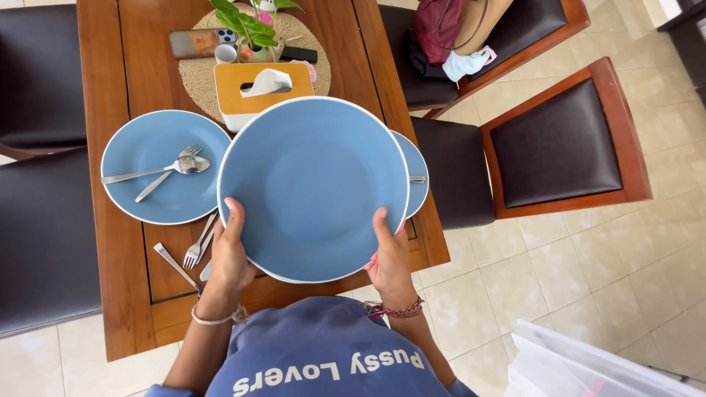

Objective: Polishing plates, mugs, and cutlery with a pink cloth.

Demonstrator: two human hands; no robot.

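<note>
— Blue, with a thin white rim: the big plate [312,187] is held up over the near edge of the wooden surface [129,294], a bit tilted toward the camera. Who has it?

— Both hands. The left hand [229,254] clasps the lower left rim with the thumb lying on the face, and the right hand [390,257] does the same at the lower right. The plate lies straight ahead of them, neither hand nearer than the other.

— And around it?

— A second blue plate [158,173] lies to the left with a fork [147,173] and a spoon [173,173] on it. More cutlery [193,250] lies loose below that, partly behind the left hand. Beyond sit a tissue box [254,92], a plant [250,26] and a phone [198,43] on a woven mat [195,77].

— Anything hidden?

— A third blue plate [418,173] shows only as a sliver on the right, a bit of metal on it. I can't tell what lies under the held plate, and the fingers behind it are out of sight.
</note>
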